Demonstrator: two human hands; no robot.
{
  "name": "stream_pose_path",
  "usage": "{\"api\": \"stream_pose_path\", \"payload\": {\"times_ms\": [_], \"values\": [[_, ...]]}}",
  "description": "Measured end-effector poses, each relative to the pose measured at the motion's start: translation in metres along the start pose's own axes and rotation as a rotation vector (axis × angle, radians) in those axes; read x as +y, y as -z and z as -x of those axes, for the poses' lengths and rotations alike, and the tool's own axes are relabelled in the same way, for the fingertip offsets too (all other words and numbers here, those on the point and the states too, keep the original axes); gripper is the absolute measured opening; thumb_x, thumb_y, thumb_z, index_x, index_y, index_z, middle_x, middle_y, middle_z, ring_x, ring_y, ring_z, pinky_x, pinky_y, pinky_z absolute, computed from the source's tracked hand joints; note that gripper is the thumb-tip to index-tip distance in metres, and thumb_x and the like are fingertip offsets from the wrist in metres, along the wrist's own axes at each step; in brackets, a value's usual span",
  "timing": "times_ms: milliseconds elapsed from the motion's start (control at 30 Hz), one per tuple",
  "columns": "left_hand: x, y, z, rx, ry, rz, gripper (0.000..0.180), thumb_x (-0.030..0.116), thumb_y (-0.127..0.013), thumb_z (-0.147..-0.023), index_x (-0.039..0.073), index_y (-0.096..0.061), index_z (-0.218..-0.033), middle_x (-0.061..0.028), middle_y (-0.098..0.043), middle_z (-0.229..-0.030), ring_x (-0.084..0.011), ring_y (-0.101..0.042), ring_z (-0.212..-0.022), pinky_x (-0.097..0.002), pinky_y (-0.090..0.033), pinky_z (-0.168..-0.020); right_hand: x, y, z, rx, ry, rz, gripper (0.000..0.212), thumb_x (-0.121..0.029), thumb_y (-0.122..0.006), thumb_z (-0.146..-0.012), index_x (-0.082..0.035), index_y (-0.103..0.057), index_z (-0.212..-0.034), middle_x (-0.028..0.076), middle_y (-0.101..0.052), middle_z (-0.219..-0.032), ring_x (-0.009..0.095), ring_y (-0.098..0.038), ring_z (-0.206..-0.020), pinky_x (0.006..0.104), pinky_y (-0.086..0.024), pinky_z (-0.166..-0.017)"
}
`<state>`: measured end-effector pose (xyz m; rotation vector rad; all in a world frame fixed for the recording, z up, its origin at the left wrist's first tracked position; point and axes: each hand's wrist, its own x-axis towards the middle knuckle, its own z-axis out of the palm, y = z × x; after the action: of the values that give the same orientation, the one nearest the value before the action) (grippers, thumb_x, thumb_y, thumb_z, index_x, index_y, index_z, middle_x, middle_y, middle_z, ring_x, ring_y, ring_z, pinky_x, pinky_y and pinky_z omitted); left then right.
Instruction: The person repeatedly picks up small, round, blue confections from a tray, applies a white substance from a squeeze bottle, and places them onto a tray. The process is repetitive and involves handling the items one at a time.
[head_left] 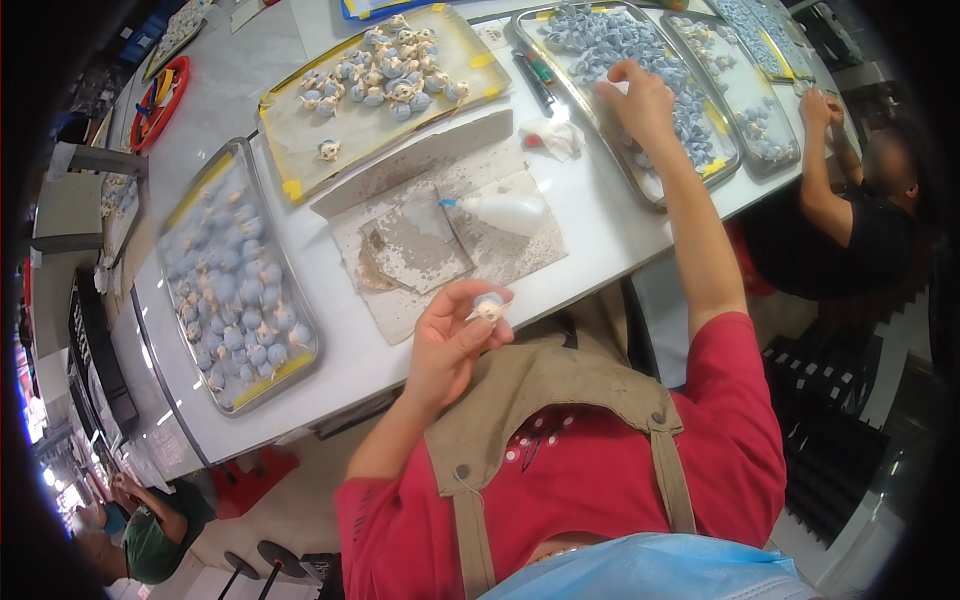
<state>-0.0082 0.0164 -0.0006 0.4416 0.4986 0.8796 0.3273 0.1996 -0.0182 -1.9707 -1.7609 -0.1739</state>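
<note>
My left hand (455, 345), near the table's front edge, pinches a small cream doll-like figure part (489, 308) with a pale top between thumb and fingers. Out to the right, my right hand (640, 100) reaches over a metal tray (655, 195) heaped with small blue-grey pieces (600, 40). Its thumb and fingers are bent together at the pile; whatever they grip is too small to make out. In front of me, a stained cardboard sheet (400, 315) bears a white squeeze bottle (505, 213) with a blue tip, lying on its side.
A yellow-edged tray (285, 155) of cream-and-blue figure parts stands at the back. Another tray (318, 350) of round blue parts is at left. A crumpled tissue (560, 140) and a green pen-like tool (538, 68) lie beside the right tray. Co-workers sit at right (830, 220) and lower left (165, 530).
</note>
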Motion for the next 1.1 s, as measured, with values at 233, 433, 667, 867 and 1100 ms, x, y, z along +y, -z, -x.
{"api": "stream_pose_path", "payload": {"times_ms": [233, 433, 667, 867, 1100], "values": [[-0.007, -0.013, -0.005, 0.172, -0.04, -0.16, 0.038, 0.0, -0.061, -0.081, 0.001, -0.048, -0.117, -0.0146, -0.053, -0.117, -0.0178, -0.057, -0.089, -0.0257, -0.047, -0.077, -0.042, 0.037, 0.029, -0.028, 0.03, -0.36, 0.017, -0.016, -0.069, -0.075, -0.009, -0.061, -0.089, 0.003, -0.063, -0.081, 0.019, -0.059, -0.077, 0.032, -0.045, -0.073], [-0.016, -0.018, -0.013, 0.159, -0.187, -0.278, 0.041, 0.0, -0.061, -0.082, -0.001, -0.046, -0.12, -0.014, -0.052, -0.12, -0.018, -0.056, -0.097, -0.0289, -0.046, -0.087, -0.119, 0.094, 0.136, -0.361, 0.185, -0.925, 0.021, -0.004, -0.074, -0.069, -0.004, -0.061, -0.086, 0.005, -0.061, -0.081, 0.014, -0.057, -0.071, 0.0248, -0.046, -0.062], [-0.015, -0.01, -0.006, 0.095, -0.163, -0.335, 0.041, -0.002, -0.055, -0.086, -0.002, -0.044, -0.125, -0.0101, -0.051, -0.117, -0.0111, -0.052, -0.099, -0.0244, -0.044, -0.085, -0.144, 0.087, 0.167, -0.246, 0.292, -0.921, 0.024, 0.001, -0.073, -0.067, -0.005, -0.062, -0.088, 0.008, -0.062, -0.089, 0.021, -0.062, -0.078, 0.0285, -0.051, -0.062], [-0.011, -0.015, 0.0, 0.139, -0.241, -0.367, 0.037, -0.003, -0.053, -0.087, -0.003, -0.046, -0.123, -0.0082, -0.052, -0.116, -0.0097, -0.051, -0.098, -0.0233, -0.043, -0.084, -0.152, 0.087, 0.175, -0.251, 0.261, -0.879, 0.022, 0.001, -0.071, -0.069, -0.005, -0.064, -0.09, 0.008, -0.064, -0.085, 0.019, -0.063, -0.069, 0.0257, -0.051, -0.055], [-0.011, -0.016, 0.004, 0.145, -0.292, -0.436, 0.036, -0.004, -0.055, -0.086, -0.004, -0.047, -0.121, -0.0067, -0.053, -0.115, -0.0089, -0.052, -0.096, -0.0226, -0.043, -0.083, -0.162, 0.092, 0.182, -0.185, 0.253, -0.85, 0.021, 0.003, -0.069, -0.07, -0.003, -0.064, -0.089, 0.01, -0.064, -0.081, 0.02, -0.062, -0.065, 0.0264, -0.05, -0.053]]}}
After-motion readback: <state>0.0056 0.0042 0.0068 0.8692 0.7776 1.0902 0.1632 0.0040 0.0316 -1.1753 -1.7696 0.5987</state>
